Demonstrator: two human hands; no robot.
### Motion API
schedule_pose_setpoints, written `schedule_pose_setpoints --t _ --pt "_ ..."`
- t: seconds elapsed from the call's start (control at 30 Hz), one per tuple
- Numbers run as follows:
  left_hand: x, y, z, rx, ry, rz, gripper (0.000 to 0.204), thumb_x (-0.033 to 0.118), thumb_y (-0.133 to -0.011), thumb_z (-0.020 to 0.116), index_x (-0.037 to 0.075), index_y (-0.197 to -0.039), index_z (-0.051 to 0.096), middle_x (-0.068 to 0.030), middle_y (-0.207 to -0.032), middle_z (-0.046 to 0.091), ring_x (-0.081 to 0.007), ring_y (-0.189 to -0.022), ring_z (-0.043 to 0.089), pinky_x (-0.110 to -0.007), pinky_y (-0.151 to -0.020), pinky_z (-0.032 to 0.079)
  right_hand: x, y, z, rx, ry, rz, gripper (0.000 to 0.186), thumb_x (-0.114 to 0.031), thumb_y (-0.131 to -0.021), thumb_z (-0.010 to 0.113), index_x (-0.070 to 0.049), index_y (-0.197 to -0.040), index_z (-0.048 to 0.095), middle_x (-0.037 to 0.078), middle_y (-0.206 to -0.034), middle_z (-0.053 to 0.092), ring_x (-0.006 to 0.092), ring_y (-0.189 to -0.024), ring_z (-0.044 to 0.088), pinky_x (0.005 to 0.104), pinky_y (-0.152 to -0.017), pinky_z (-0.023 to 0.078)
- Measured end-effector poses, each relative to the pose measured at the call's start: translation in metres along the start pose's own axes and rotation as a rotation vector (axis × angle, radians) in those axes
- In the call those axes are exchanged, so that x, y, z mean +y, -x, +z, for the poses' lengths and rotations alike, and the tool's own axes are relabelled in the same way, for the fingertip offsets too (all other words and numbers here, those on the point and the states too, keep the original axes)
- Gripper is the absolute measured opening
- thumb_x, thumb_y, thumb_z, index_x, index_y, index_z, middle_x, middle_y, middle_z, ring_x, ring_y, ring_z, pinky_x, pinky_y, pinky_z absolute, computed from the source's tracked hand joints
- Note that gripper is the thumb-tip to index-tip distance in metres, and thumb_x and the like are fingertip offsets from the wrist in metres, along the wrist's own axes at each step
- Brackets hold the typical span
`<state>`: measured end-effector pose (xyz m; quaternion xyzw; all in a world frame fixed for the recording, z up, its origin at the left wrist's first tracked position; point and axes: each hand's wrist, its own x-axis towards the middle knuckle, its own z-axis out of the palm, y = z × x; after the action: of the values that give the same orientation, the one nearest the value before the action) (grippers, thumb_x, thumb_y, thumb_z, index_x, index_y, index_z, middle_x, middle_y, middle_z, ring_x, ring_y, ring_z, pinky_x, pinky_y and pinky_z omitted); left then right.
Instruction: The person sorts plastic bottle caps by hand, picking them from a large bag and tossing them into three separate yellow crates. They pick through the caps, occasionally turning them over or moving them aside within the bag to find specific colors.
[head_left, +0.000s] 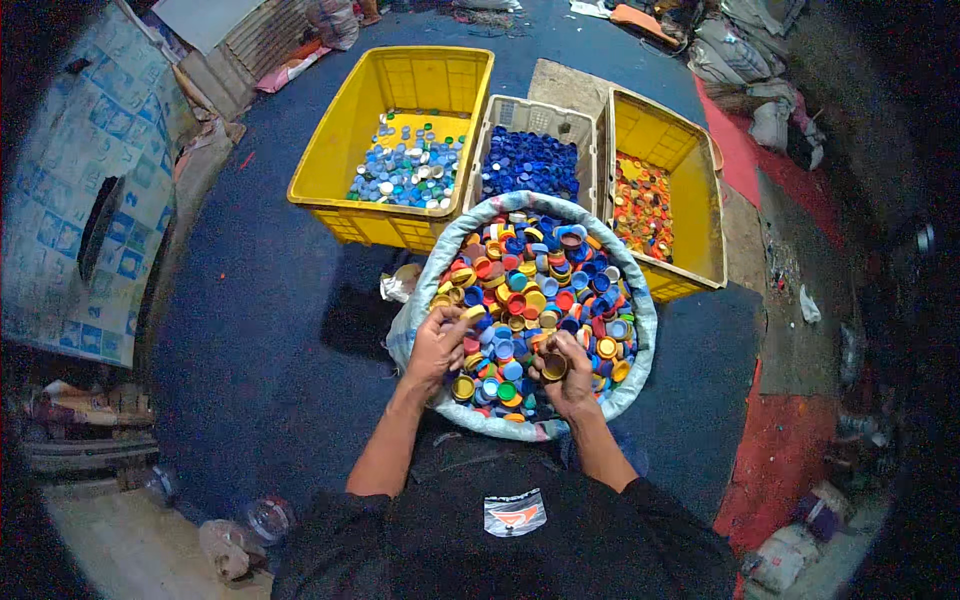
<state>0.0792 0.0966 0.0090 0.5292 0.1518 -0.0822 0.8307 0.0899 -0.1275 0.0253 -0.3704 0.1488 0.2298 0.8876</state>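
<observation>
A round sack with a rolled pale rim [645, 345] stands right in front of me, filled with mixed bottle caps [515, 290] in blue, red, yellow, orange, white and green. Over its left side, my left hand [436, 348] pinches a yellow bottle cap [473, 314] between thumb and fingertips. My right hand [574, 378] is over the near right part of the heap, its fingers closed on a brownish-gold bottle cap [553, 367] with the hollow side showing. Whether more caps lie inside either palm is hidden.
Beyond the sack stand a yellow crate [325, 165] with light blue, white and green caps, a whitish crate [588, 130] of dark blue caps, and another yellow crate [700, 200] with orange and red caps. Filled bags [730, 50] lie far right on the dark blue floor covering's edge.
</observation>
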Motion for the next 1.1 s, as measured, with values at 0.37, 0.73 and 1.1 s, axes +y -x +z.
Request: schedule_pose_setpoints --t 0.37,0.73,1.1 --pt "0.001 0.036 0.000 -0.073 0.570 -0.162 0.025 0.033 -0.092 0.048 0.010 -0.100 0.056 -0.0103 -0.092 0.063 -0.0105 -0.051 0.050 -0.020 -0.037 0.035 0.007 -0.052 0.043 0.065 1.269 -0.532 0.032 -0.017 -0.075 0.070 -0.003 -0.100 0.056 0.017 -0.088 0.066 0.0287 -0.078 0.065 0.0366 -0.067 0.051" --pt "-0.013 0.051 -0.003 -0.009 0.580 -0.208 0.027 0.032 -0.094 0.044 0.011 -0.105 0.056 -0.0116 -0.093 0.066 -0.0127 -0.055 0.055 -0.022 -0.043 0.040 0.010 -0.090 0.068 0.189 1.796 -0.618 0.058 -0.032 -0.075 0.070 -0.005 -0.118 0.041 0.020 -0.088 0.063 0.0389 -0.075 0.063 0.0482 -0.060 0.049" --pt "-0.018 0.045 0.002 -0.006 0.603 -0.193 0.027 0.030 -0.092 0.050 0.007 -0.105 0.055 -0.0122 -0.096 0.066 -0.0122 -0.062 0.061 -0.025 -0.053 0.049 0.021 -0.102 0.055 0.204 1.841 -0.672 0.063 -0.026 -0.074 0.071 -0.009 -0.124 0.038 0.020 -0.084 0.063 0.0390 -0.071 0.062 0.0489 -0.060 0.047"
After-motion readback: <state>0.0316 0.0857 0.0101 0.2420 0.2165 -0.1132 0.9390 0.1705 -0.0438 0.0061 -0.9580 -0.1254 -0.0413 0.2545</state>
